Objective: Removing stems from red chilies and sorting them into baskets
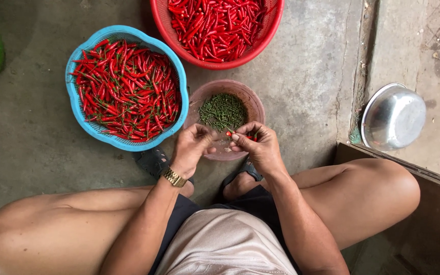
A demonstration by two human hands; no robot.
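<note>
Red chillies [243, 136] sit clamped in the curled right hand [257, 145] over the brown plastic bowl of green stems [253, 104], while the left hand [193, 147], fingers pinched together, seems mid-destemming; I judge stem-pulling underway, calling for a firm pinch

No packages, labels, signs or screens in view.

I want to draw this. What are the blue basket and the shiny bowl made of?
The blue basket looks like moulded plastic: bright even colour, small slots through its wall. The shiny bowl looks like bare metal, probably steel or aluminium: silvery grey, with soft reflections inside.
</note>
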